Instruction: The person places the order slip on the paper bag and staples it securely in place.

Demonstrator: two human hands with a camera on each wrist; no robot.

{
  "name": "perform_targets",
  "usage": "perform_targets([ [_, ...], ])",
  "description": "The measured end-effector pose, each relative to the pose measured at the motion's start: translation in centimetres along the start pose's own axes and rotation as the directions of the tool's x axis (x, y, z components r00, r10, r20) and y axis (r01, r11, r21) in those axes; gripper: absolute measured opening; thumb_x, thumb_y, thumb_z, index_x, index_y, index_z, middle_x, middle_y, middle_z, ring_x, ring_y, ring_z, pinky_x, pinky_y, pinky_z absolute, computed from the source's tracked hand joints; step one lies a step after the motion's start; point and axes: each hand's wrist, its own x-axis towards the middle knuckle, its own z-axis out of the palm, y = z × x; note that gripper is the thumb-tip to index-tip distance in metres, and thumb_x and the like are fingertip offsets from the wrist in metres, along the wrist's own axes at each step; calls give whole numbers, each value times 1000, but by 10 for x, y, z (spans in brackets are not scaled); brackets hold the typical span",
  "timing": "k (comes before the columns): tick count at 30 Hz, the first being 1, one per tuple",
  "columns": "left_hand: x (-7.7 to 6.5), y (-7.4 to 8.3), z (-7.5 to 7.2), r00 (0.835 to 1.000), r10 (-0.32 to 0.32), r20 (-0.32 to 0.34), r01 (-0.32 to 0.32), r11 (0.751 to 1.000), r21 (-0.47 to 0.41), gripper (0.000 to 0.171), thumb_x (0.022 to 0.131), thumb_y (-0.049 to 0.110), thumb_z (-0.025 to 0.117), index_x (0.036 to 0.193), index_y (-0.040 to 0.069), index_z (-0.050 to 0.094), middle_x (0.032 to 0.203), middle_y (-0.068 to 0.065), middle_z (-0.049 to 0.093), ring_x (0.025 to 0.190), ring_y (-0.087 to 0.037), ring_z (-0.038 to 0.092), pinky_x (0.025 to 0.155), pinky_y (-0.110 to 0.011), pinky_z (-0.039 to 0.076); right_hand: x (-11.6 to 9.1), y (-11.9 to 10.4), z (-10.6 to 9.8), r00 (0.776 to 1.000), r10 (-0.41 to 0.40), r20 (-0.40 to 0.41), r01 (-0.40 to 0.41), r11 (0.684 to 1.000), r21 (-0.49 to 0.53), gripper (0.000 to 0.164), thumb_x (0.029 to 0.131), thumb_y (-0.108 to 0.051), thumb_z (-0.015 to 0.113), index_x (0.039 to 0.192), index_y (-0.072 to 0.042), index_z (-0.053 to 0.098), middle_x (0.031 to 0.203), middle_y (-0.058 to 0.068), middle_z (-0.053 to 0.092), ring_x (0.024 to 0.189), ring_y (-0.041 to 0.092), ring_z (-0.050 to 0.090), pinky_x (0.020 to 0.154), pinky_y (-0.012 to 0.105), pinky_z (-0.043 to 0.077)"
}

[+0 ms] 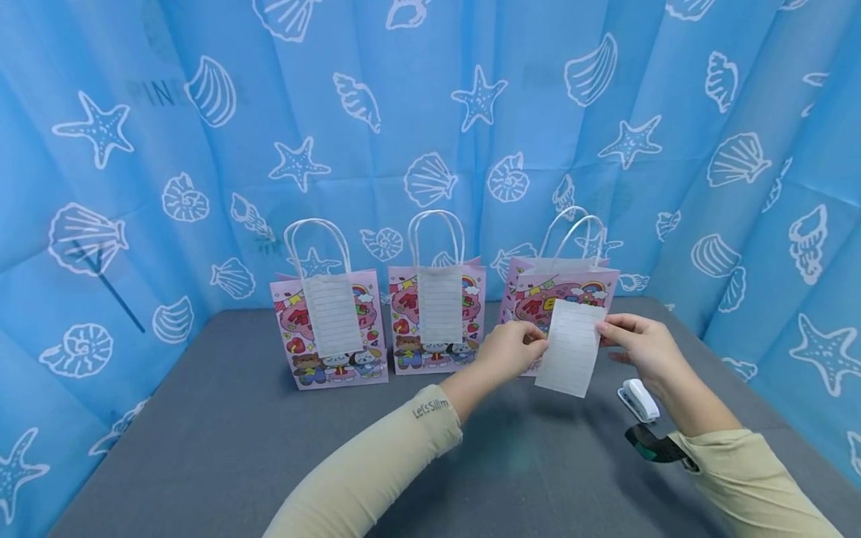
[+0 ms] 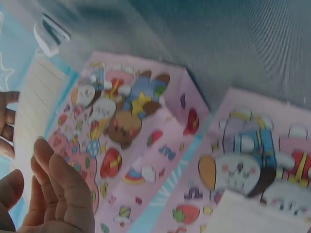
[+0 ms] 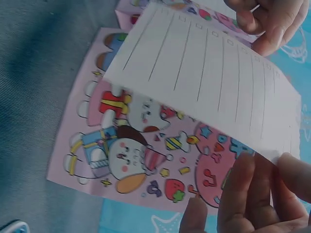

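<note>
A white sheet of lined paper [image 1: 570,350], with small boxes along one side, tilts in front of the right pink cartoon gift bag [image 1: 511,299]. My right hand [image 1: 642,350] pinches its right edge between thumb and fingers. At the opposite edge, my left hand [image 1: 507,350] holds the paper with curled fingers and thumb. In the right wrist view, the left thumb [image 3: 272,42] lies right at that edge. The sheet hides much of the bag's printed front; its white twisted handles [image 1: 592,232] stand up behind.
Similar bags, the left bag [image 1: 303,373] and middle bag [image 1: 437,362], stand alongside, each with a lined sheet [image 1: 334,317] over its front. A white stapler [image 1: 639,401] lies on the grey tabletop [image 1: 202,433] below my right hand. A blue shell-print curtain [image 1: 430,90] hangs behind.
</note>
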Motion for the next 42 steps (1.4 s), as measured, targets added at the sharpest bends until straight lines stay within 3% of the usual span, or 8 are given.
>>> perform_targets([
  [5,6,8,-14,999,51,-6,-51,999,-7,21,98,25,61,112,13,69,93,3,67,76,-7,57,66,-22,46,5,-8,-8,1000,-10,-24,11,999,37,13,100,-29,55,100,-24,67,83,-22,61,82,2,59,75,30,47],
  [11,13,21,-22,984,96,-149,-88,994,57,28,96,25,63,123,15,65,112,-1,61,73,-7,53,61,-20,43,12,-16,-11,998,-3,-66,4,1000,22,12,99,-29,56,90,-31,64,80,-21,58,78,1,57,74,32,44],
  [17,31,36,-26,961,119,-248,-83,985,150,55,94,27,66,143,14,45,140,-6,42,59,-11,49,49,-19,40,22,-23,-8,992,5,-124,-14,997,-70,28,100,-33,55,112,-9,62,91,-10,53,83,11,48,75,35,40],
  [20,45,43,-28,966,81,-245,-26,975,222,67,92,30,68,148,12,36,150,-4,36,87,-13,62,68,-19,50,27,-26,-6,991,3,-131,-17,994,-108,43,100,-32,53,123,4,55,104,1,50,89,18,46,80,41,41],
  [24,60,50,-28,979,-6,-205,64,959,277,78,90,33,70,152,13,28,153,-2,35,119,-19,56,95,-28,46,32,-28,-4,992,26,-127,-36,996,-80,47,100,-28,53,128,9,51,115,11,47,99,24,44,94,52,38],
  [29,69,55,-24,974,-52,-218,124,935,331,75,89,34,70,150,14,32,144,-3,46,112,-18,60,91,-29,49,34,-30,-1,991,41,-129,-50,996,-73,49,100,-29,53,130,11,50,114,11,46,99,26,41,98,55,34],
  [36,76,56,-22,964,-37,-265,170,847,503,29,93,39,66,113,18,68,111,-1,58,79,-13,62,64,-25,51,36,-35,6,989,39,-140,-51,995,-85,48,100,-29,54,129,8,52,99,4,47,87,20,42,78,38,37],
  [42,80,51,-24,962,-8,-273,149,853,500,22,93,37,66,107,20,72,94,3,66,79,-12,64,66,-26,52,38,-38,9,965,-109,-240,57,975,-217,44,98,-25,58,124,10,57,103,12,53,85,19,44,67,30,39],
])
